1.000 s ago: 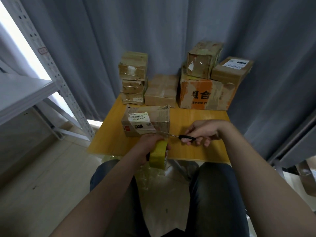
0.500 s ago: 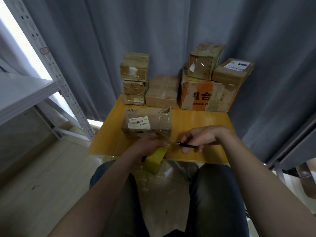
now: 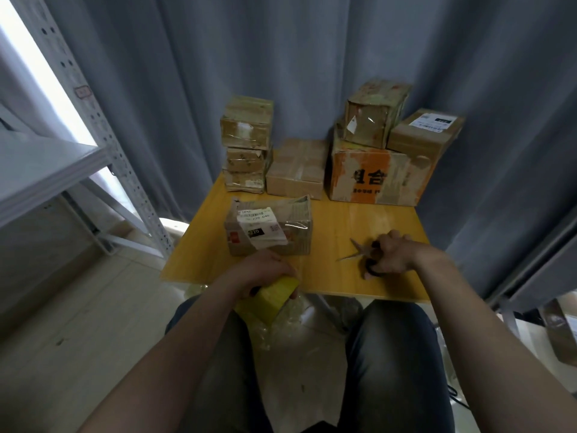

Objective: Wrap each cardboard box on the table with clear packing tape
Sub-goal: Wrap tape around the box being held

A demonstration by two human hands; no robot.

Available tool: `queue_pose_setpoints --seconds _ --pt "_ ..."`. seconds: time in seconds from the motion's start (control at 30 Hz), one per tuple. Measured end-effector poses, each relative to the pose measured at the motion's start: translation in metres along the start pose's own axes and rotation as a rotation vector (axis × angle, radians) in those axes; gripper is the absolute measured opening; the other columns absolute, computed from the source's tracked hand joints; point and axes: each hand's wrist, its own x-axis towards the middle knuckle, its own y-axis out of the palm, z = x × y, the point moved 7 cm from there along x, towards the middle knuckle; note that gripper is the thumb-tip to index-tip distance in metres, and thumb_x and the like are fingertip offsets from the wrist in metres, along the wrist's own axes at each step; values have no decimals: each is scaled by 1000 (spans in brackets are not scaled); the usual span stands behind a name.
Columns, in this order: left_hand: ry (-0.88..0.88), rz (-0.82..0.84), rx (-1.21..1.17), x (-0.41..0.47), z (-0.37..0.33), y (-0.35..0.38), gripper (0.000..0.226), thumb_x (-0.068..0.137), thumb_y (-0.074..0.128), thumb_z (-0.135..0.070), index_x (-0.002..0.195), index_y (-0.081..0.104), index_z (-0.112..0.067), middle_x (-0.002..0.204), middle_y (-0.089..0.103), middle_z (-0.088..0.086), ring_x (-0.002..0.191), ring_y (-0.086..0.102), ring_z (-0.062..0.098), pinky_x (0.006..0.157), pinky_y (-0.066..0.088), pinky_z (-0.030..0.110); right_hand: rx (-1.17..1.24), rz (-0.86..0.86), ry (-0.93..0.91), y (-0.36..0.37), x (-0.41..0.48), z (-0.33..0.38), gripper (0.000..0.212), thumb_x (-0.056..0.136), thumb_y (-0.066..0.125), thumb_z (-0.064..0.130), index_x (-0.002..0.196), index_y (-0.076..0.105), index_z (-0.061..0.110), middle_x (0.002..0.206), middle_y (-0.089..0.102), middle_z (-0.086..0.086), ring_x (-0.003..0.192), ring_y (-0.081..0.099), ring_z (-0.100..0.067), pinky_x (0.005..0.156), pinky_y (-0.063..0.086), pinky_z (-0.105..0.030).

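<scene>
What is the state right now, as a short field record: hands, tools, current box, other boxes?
left hand: grips the yellow tape roll at the table's near edge
right hand: holds the scissors, blades apart, on the table
current box: front box, shipping label facing the camera
back row: stack of three boxes, flat box, orange box
on orange box: taped box, white-labelled box

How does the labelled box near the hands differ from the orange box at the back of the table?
The labelled box is smaller than the orange box. The labelled box is brown with a white label; the orange box has orange print and dark characters. Nothing lies on the labelled box; the orange box bears two smaller boxes. Both are worn cardboard.
</scene>
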Motion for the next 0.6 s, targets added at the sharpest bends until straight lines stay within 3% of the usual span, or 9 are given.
queue_pose_setpoints --seconds 0.07,0.13,0.23,0.27,0.3,0.37,0.47,0.6 --pt "-10 -4 -26 -1 1 1 18 100 63 -22 107 74 -9 50 65 -13 43 61 -3 35 41 12 -33 -16 -11 2 -1 5 88 84 78 51 153 34 17 154 31 -6 141 31 -34 110 43 -44" --pt "-15 -21 -25 -2 4 0 21 100 64 -22 113 73 -8 59 67 -7 40 59 -5 35 41 12 -10 -29 -23 -3 0 10 82 84 80 48 150 43 16 147 40 -6 135 39 -32 106 47 -42" --pt "-15 -23 -33 -3 6 -1 16 100 64 -25 107 73 -14 77 64 -6 44 60 -2 39 43 14 129 -209 -71 -27 1 21 45 90 70 55 119 71 21 117 67 -3 104 62 -24 91 56 -42" --pt "-19 -20 -48 -4 6 -1 13 100 64 -25 105 71 -15 80 61 -6 42 59 -2 38 42 12 211 -328 -124 -38 0 28 38 94 65 56 113 74 24 118 70 -2 105 64 -23 92 56 -43" --pt "-21 -18 -68 -3 7 -2 12 100 64 -25 103 71 -16 82 60 -6 43 59 -2 38 43 13 313 -451 -206 -49 -2 38 36 98 61 55 116 74 27 127 69 0 113 63 -23 97 54 -44" --pt "-24 -28 -79 -1 9 -5 17 98 67 -29 106 71 -15 87 61 -6 63 63 4 52 48 20 496 -616 -463 -68 -10 71 39 104 53 52 133 68 31 145 59 4 134 53 -19 111 43 -41" --pt "-18 -56 -116 4 11 -10 27 94 70 -36 113 74 -17 98 65 -3 85 57 13 68 49 28 507 -567 -707 -71 -5 125 46 104 45 55 145 58 38 160 43 13 147 33 -13 119 25 -37" --pt "5 -79 -180 10 13 -11 21 93 73 -36 104 77 -18 104 64 -4 91 56 14 78 50 33 379 -499 -771 -37 24 155 45 102 57 45 146 57 37 160 43 15 150 22 -19 123 27 -45"
